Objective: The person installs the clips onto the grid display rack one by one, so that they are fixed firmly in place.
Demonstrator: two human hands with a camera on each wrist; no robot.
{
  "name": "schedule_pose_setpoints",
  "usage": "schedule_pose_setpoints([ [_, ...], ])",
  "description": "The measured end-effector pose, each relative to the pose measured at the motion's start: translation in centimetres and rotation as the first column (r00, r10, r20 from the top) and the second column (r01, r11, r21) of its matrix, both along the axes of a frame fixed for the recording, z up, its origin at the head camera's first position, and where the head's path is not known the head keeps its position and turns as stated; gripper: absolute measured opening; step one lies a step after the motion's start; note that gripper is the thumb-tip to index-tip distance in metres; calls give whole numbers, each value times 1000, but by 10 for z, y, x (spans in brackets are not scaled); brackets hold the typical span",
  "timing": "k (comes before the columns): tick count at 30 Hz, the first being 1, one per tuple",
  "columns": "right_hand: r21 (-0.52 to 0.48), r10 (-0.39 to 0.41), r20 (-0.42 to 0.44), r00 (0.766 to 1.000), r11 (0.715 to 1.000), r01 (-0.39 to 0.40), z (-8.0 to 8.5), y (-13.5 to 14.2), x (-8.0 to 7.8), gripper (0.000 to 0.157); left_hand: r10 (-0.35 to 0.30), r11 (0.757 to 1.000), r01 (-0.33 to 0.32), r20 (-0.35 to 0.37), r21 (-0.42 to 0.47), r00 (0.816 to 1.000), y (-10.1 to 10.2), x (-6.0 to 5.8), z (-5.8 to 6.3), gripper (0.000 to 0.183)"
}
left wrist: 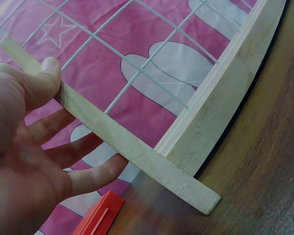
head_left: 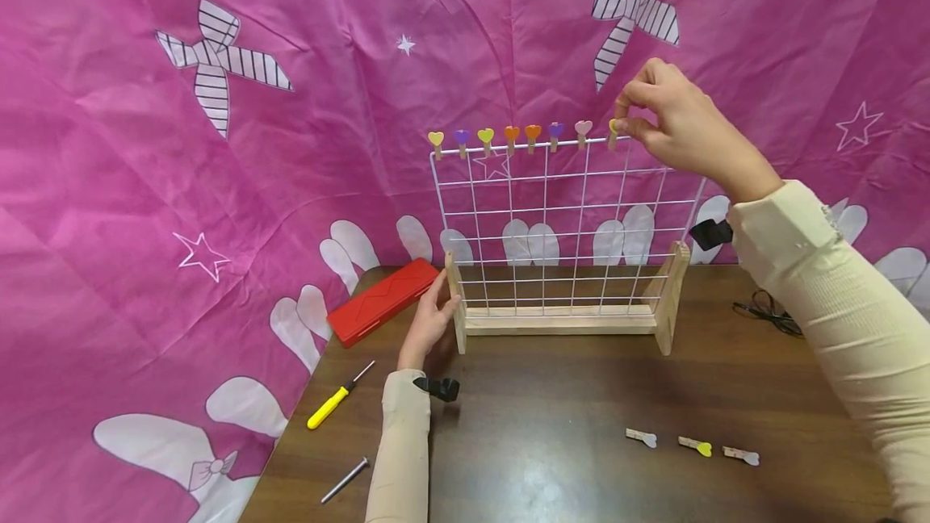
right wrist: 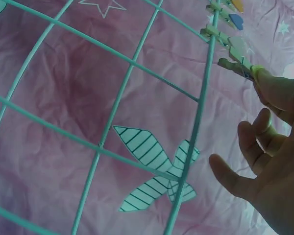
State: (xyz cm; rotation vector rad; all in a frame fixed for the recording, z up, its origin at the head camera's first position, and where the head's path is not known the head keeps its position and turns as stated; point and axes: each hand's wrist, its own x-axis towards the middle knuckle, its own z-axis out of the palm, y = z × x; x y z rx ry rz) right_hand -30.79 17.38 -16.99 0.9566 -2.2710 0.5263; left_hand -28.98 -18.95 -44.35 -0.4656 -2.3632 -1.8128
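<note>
A white wire grid [head_left: 567,208] stands upright in a wooden base. My left hand [head_left: 430,321] grips the left wooden side post [left wrist: 132,142], thumb on one side and fingers on the other. Near the right of the grid's top wire, my right hand [head_left: 672,123] pinches a small clothespin [right wrist: 240,68] with a yellow heart [head_left: 613,126] between thumb and index finger. Whether its jaws are on the wire, I cannot tell. Left of it, several heart clothespins [head_left: 533,133] in yellow, purple, orange and pink stand along the top wire.
Three clothespins lie on the brown table [head_left: 538,410]: a white-hearted one [head_left: 641,437], a yellow one [head_left: 695,446] and another white one [head_left: 741,455]. At left are a red case [head_left: 381,301], a yellow-handled screwdriver [head_left: 337,400] and a metal bolt [head_left: 345,481]. A black cable [head_left: 770,313] lies at right.
</note>
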Motion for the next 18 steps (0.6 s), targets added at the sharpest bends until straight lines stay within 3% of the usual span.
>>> schedule_pose_setpoints([
  [10, 69, -53, 59, 997, 996, 49, 8, -1, -10, 2, -6, 1000, 6, -27, 17, 1000, 3, -1, -2, 63],
  [18, 116, -70, 137, 988, 992, 54, 3, 1, -10, 10, 3, 1000, -3, -49, 0, 999, 1, 2, -1, 62],
])
